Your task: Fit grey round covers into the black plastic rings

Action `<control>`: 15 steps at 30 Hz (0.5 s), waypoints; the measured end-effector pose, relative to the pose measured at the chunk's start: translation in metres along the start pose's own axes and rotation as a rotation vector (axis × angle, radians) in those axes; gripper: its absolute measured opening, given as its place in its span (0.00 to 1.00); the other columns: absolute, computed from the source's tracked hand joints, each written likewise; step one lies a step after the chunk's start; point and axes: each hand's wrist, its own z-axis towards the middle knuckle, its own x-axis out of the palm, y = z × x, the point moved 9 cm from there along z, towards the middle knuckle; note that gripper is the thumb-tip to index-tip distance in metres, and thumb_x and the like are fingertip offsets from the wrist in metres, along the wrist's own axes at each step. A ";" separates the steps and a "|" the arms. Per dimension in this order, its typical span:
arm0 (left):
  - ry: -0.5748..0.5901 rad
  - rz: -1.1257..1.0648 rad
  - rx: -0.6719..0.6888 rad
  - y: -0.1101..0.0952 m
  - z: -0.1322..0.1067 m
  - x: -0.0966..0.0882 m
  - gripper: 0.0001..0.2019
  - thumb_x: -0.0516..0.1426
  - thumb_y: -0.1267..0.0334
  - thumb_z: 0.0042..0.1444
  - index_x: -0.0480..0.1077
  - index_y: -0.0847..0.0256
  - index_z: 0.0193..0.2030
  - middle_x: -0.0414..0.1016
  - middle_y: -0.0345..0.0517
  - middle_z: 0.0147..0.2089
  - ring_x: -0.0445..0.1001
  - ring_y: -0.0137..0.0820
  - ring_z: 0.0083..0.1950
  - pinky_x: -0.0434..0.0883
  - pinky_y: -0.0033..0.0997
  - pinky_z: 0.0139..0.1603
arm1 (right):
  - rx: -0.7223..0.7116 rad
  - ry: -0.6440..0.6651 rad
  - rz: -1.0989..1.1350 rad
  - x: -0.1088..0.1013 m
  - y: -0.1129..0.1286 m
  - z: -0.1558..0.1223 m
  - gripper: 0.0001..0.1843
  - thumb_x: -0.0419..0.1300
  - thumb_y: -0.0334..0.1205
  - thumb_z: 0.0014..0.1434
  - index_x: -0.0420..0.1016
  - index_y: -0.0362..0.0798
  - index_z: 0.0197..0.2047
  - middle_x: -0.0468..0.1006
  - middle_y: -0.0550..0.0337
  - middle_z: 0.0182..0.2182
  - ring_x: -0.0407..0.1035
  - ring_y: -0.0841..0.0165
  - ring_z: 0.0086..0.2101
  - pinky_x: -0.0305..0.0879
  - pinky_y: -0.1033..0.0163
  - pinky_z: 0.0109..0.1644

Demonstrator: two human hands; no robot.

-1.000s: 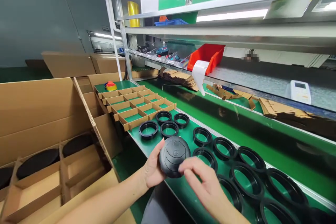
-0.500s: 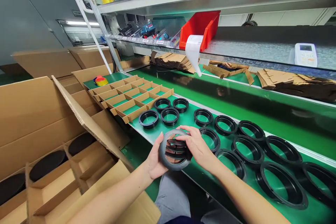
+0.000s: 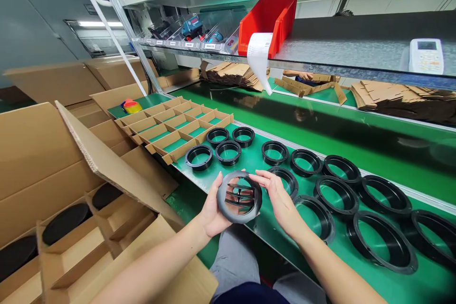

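Observation:
A round black air vent (image 3: 239, 198) with curved slats and a grey rim is held at the bench's front edge. My left hand (image 3: 213, 213) grips it from the left, thumb up along the rim and fingers behind. On the other side, my right hand (image 3: 283, 204) has its fingers stretched out, the tips at the vent's upper right rim; whether they touch cannot be made out. Beyond the hands, several black rings (image 3: 228, 153) lie on the green bench top (image 3: 249, 159). More of these rings, such as a large ring (image 3: 383, 242), lie to the right.
A cardboard divider grid (image 3: 178, 126) lies at the bench's far left, near yellow tape (image 3: 131, 106). An open carton (image 3: 81, 152) with dividers and black discs (image 3: 66, 223) stands at left. Overhead, a shelf carries a red bin (image 3: 267, 23) and a white remote-like device (image 3: 426, 56).
My right hand has drawn back from the vent's slats to its rim, fingers now straighter. The vent stays in my left hand, its slatted face more fully visible. The view has shifted slightly.

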 end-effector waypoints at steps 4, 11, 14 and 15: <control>-0.170 0.003 -0.009 0.007 0.002 -0.008 0.26 0.54 0.43 0.63 0.73 0.63 0.54 0.79 0.55 0.45 0.78 0.43 0.47 0.71 0.48 0.57 | -0.355 -0.034 -0.441 0.017 0.024 -0.023 0.31 0.41 0.58 0.71 0.62 0.51 0.68 0.59 0.47 0.66 0.49 0.52 0.66 0.54 0.35 0.67; -0.345 0.185 -0.168 0.054 -0.003 -0.004 0.21 0.57 0.47 0.62 0.73 0.59 0.54 0.79 0.51 0.47 0.77 0.42 0.49 0.74 0.40 0.52 | -0.298 0.127 -0.631 0.016 0.016 -0.059 0.60 0.68 0.66 0.49 0.47 0.43 0.72 0.36 0.35 0.71 0.34 0.42 0.69 0.50 0.35 0.69; -0.244 0.252 -0.349 0.091 0.000 0.012 0.28 0.55 0.40 0.61 0.70 0.58 0.58 0.77 0.52 0.49 0.75 0.44 0.51 0.74 0.39 0.48 | -0.128 0.177 -0.513 -0.010 0.013 -0.070 0.64 0.71 0.61 0.47 0.39 0.47 0.74 0.40 0.39 0.71 0.38 0.47 0.69 0.50 0.40 0.70; -0.194 0.278 -0.381 0.100 0.003 0.017 0.30 0.54 0.37 0.60 0.69 0.58 0.59 0.76 0.52 0.51 0.75 0.44 0.51 0.74 0.39 0.46 | -0.069 0.164 -0.481 -0.022 0.010 -0.074 0.61 0.70 0.58 0.49 0.40 0.49 0.74 0.45 0.42 0.69 0.43 0.49 0.68 0.53 0.43 0.69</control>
